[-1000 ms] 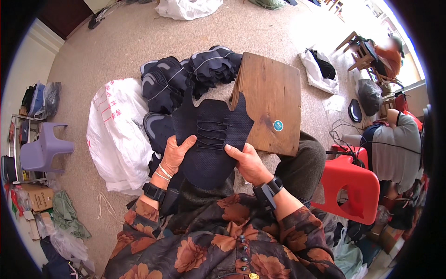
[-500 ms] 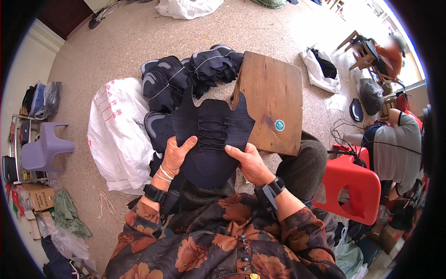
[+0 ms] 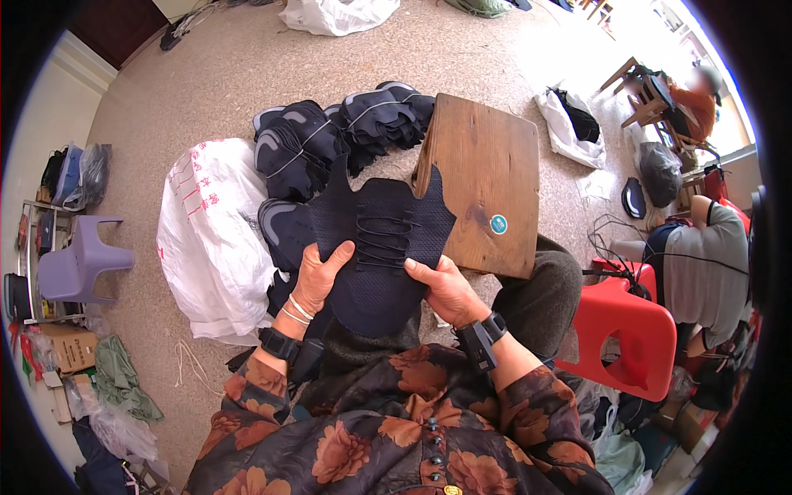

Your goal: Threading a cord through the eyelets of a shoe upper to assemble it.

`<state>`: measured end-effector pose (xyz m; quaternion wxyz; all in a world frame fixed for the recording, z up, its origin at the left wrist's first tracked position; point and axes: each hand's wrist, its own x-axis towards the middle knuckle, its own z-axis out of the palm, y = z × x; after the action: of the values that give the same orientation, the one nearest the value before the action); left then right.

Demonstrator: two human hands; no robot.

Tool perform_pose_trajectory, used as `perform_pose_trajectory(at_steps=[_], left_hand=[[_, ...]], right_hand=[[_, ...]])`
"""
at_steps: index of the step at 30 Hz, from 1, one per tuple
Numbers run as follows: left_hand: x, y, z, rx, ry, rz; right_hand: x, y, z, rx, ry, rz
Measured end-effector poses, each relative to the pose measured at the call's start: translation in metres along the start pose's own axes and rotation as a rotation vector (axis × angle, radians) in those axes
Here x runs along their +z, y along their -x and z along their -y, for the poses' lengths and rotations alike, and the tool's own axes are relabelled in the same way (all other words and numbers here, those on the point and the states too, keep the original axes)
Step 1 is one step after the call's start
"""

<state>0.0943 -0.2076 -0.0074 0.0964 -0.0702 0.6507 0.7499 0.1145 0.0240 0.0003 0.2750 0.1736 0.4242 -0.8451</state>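
Held above the lap, a dark shoe upper [image 3: 379,301] with laces [image 3: 384,239] across its middle is grasped at its left edge by the left hand [image 3: 318,276] and at its right by the right hand [image 3: 450,293], thumbs on top. A red chair [image 3: 598,318] stands near right; a white sack [image 3: 210,247] lies left. Beyond are a wooden stool [image 3: 483,173], tied bundles [image 3: 299,153] and, far right, an open bag [image 3: 554,111].

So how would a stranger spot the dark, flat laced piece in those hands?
Find the brown, flat wooden stool top. Overlapping its left edge in view, between the left hand and right hand, is the dark, textured flat piece. Unlike the tied dark bundles beyond, it's single, with black cord laced across it.
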Motion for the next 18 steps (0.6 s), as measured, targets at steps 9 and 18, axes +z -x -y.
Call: perform_pose_trajectory(at_steps=[9,18], left_hand=[[-0.005,0.001,0.001,0.0,-0.004,0.039],[-0.004,0.0,0.002,-0.019,0.028,0.009]], right_hand=[[-0.004,-0.001,-0.005,-0.037,0.03,-0.037],[-0.002,0.003,-0.002,-0.037,0.055,-0.036]])
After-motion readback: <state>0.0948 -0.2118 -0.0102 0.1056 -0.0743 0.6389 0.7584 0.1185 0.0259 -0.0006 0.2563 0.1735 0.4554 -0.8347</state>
